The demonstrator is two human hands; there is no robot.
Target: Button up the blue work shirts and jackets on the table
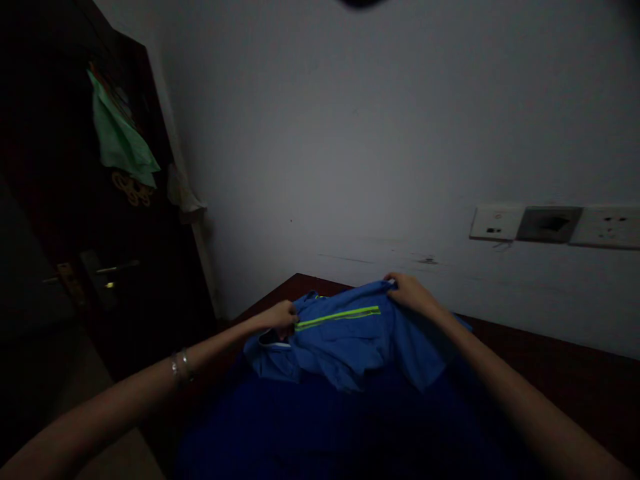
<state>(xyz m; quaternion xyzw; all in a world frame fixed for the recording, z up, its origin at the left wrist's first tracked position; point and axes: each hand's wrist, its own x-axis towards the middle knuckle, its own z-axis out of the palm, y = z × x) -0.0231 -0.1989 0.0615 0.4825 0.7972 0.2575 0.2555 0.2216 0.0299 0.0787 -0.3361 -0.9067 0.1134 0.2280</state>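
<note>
Two hands grip one blue garment

Blue garment with a yellow-green stripe (340, 333) hangs bunched above a dark red tabletop (525, 353). The left hand (280, 316) pinches it beside the stripe's end; the right hand (407, 291) clasps its upper edge. Beyond stand a wall with sockets (605, 227) and a dark door (135, 267).

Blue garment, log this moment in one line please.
left hand: gripping | right hand: gripping | garment: held between hands | yellow stripe: visible

Dim homelike room, cloth-hung door (150, 267)
</note>
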